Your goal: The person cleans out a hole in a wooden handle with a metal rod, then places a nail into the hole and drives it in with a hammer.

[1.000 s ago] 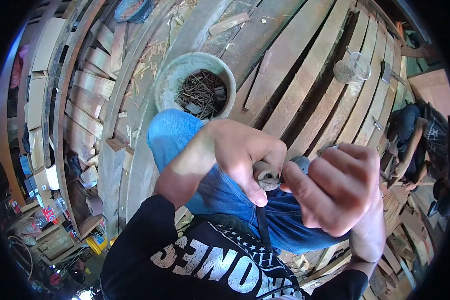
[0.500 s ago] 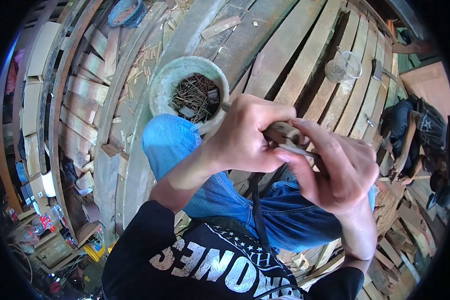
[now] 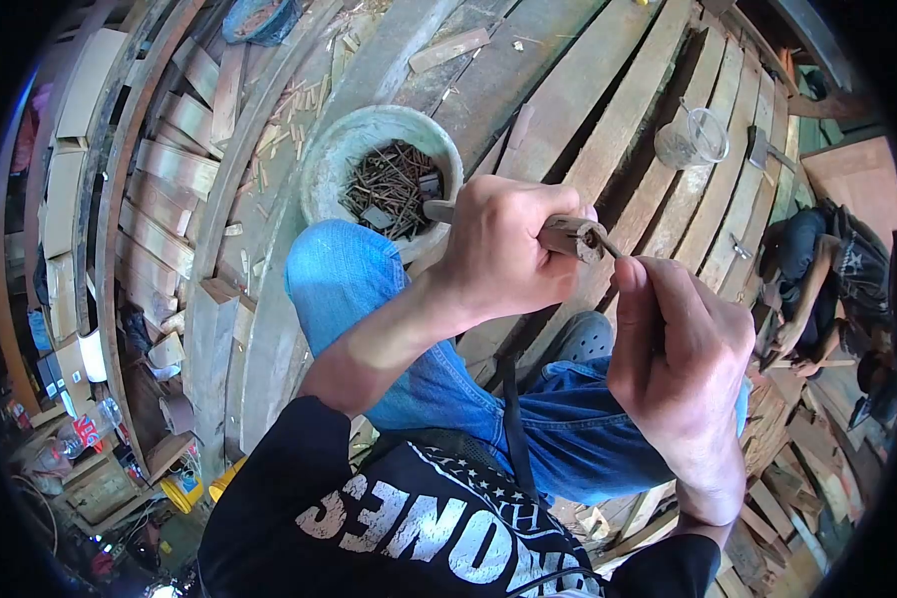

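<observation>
My left hand (image 3: 513, 249) is wrapped round a short wooden handle (image 3: 568, 239) whose round end, with a hole in it, faces right. A pale, flat end (image 3: 439, 210) sticks out on the other side of that fist. My right hand (image 3: 683, 354) pinches a thin dark rod (image 3: 610, 246) between thumb and forefinger, its tip right at the hole. Both hands are above my lap, over my jeans (image 3: 354, 289). Beyond my left hand stands a whitish bucket (image 3: 324, 149) with many thin brown pieces (image 3: 399, 174), like rusty nails, inside.
A clear plastic cup (image 3: 690, 140) stands on the planks (image 3: 568, 130), with a hammer-like tool (image 3: 759, 148) beside it. Stacked wood pieces (image 3: 159, 209) lie to the left. At the right, another person (image 3: 817, 259) bends over boards. A blue basin (image 3: 254, 22) is at the back.
My right hand has drawn back from the wooden handle, lower and to the right, and now pinches the thin rod at its end. The handle's hole now faces right in plain view.
</observation>
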### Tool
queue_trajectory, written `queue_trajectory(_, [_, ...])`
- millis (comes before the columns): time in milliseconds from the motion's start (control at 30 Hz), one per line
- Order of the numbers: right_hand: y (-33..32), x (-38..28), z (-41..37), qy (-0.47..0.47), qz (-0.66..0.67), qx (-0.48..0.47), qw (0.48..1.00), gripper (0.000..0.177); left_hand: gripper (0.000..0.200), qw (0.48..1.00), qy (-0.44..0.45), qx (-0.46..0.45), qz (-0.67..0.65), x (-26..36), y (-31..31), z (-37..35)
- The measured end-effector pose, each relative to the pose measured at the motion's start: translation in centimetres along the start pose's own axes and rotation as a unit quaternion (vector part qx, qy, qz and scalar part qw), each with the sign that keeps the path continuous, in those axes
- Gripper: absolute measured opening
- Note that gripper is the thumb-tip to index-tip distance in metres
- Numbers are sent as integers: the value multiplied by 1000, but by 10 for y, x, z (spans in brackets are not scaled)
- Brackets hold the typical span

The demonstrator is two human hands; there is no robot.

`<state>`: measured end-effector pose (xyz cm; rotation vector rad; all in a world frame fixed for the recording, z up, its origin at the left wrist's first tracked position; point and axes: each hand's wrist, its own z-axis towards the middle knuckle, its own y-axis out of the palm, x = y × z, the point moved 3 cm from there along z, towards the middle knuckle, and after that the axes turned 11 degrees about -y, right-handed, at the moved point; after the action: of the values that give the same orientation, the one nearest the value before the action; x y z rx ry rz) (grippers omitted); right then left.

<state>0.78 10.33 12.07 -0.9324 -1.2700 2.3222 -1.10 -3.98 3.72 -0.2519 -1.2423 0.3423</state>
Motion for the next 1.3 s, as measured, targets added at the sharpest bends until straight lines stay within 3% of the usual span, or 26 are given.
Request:
queue_trajectory(133, [0,2,-1,20,-10,-16,1000,22,33,998,12,42,36,-1,6,-2])
queue_trajectory(433, [1,14,-1,62,38,-42,996,24,17,996,-21,39,77,-7,15,-6])
queue_trajectory(767, [9,18,0,71,40,-42,996,22,18,997,-17,42,69,-11,16,-3])
queue_trajectory(867, [9,18,2,52,61,-1,997,18,20,999,-15,30,35,-11,11,-3])
queue_trajectory(1167, [-4,24,10,-112,-2,-91,990,10,30,983,-76,-150,-71,-5,4,-1])
queue_trajectory(1233, [-3,27,7,-134,48,-74,987,9,30,964,-70,-235,-102,0,-1,2])
queue_trajectory(1300, [-6,30,8,-145,68,-76,984,9,23,955,-79,-262,-112,3,-1,4])
